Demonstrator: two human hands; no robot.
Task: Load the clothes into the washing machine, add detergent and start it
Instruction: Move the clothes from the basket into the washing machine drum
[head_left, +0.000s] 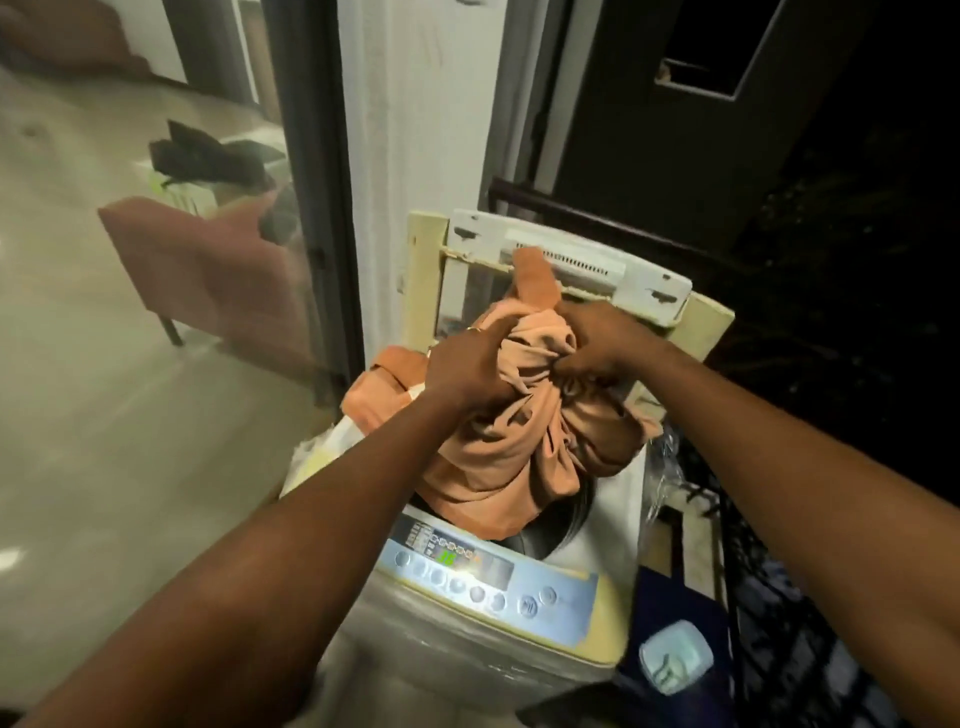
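A top-loading washing machine (613, 525) stands in front of me with its lid (571, 260) raised at the back. Its control panel (488, 577) faces me with a small green display lit. A bundle of orange-peach cloth (498, 457) hangs over the open drum. My left hand (467, 364) grips the top of the bundle from the left. My right hand (597, 343) pinches the cloth's knotted top from the right. More orange cloth (374, 389) lies on the machine's left side over something white.
A glass sliding door (156, 312) on the left reflects a room with an orange chair. A white wall pillar (415, 130) rises behind the machine. A white capped container (675, 657) on a dark blue object sits at the lower right. Dark railing and cables fill the right side.
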